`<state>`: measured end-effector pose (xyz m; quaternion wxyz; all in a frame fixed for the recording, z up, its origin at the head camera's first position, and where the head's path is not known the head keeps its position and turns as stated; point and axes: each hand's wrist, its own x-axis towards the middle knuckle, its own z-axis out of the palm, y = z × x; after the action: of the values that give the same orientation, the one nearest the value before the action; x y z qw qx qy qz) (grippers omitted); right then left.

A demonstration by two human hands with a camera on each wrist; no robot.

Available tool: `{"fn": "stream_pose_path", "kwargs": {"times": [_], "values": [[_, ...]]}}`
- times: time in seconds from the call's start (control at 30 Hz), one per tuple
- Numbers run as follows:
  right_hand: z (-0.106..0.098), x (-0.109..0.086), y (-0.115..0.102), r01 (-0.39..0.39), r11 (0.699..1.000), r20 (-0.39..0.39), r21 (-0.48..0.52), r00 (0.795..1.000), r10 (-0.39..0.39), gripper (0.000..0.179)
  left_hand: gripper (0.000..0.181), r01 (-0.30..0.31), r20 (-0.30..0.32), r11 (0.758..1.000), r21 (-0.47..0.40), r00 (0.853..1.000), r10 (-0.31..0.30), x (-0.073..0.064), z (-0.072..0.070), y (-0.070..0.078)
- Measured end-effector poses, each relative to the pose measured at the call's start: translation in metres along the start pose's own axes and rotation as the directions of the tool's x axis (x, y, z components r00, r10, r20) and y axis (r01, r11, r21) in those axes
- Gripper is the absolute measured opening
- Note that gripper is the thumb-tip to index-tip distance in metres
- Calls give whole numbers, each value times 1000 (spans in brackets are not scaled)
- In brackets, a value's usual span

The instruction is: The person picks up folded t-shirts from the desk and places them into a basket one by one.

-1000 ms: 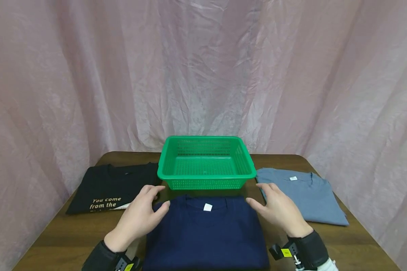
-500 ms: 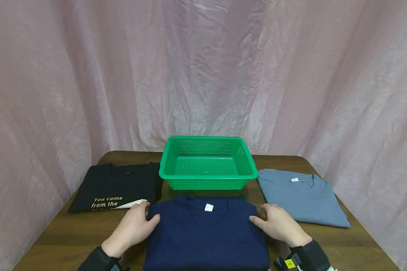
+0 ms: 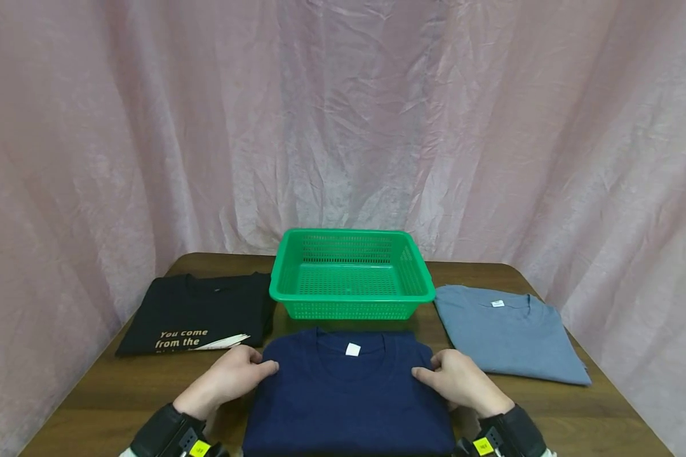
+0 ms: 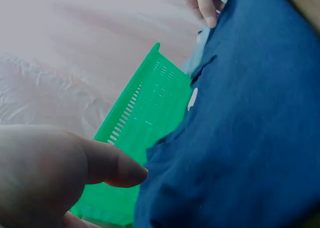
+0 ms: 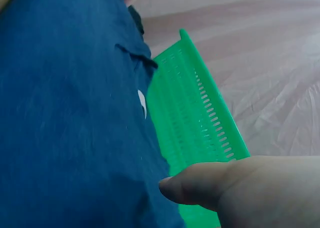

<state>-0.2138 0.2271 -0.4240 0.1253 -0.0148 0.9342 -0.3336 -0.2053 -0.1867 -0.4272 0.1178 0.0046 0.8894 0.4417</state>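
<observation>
A folded navy T-shirt (image 3: pixel 349 400) with a white neck label lies at the front middle of the table. At its left side my left hand (image 3: pixel 231 376) grips the edge, thumb on top and the other fingers mostly hidden. My right hand (image 3: pixel 458 382) holds the opposite edge in the same way. In the left wrist view the left thumb (image 4: pixel 115 164) lies against the navy cloth. The right wrist view has the right thumb (image 5: pixel 200 184) over the shirt's other side.
Behind the shirt stands a green plastic basket (image 3: pixel 351 298) with nothing in it. A folded black T-shirt (image 3: pixel 206 311) with printed lettering lies on the left, a folded grey-blue T-shirt (image 3: pixel 509 336) on the right. A pink curtain (image 3: pixel 343 114) hangs behind the wooden table (image 3: pixel 583 419).
Both hands have come down from above the navy T-shirt to its side edges, then inward, and now grip it. The basket and the other shirts stay in place.
</observation>
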Motion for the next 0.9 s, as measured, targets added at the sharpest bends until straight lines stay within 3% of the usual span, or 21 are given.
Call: {"fn": "stream_pose_path", "kwargs": {"times": [0.2,0.33,0.47,0.63,0.9], "values": [[0,5,0,-34,994,81,100,996,26,35,24,72,90,993,-91,994,-64,6,2,3],[-1,6,0,-4,983,181,185,983,-30,33,25,86,102,991,-106,992,-75,8,5,5],[-2,5,2,32,971,226,235,970,-87,29,24,70,130,992,-102,990,-57,8,6,7],[0,7,4,48,964,215,263,971,-108,26,32,71,155,988,-140,987,-49,10,4,9],[-3,8,15,16,903,288,428,945,-153,22,34,38,238,959,-282,971,32,10,2,-3]]}}
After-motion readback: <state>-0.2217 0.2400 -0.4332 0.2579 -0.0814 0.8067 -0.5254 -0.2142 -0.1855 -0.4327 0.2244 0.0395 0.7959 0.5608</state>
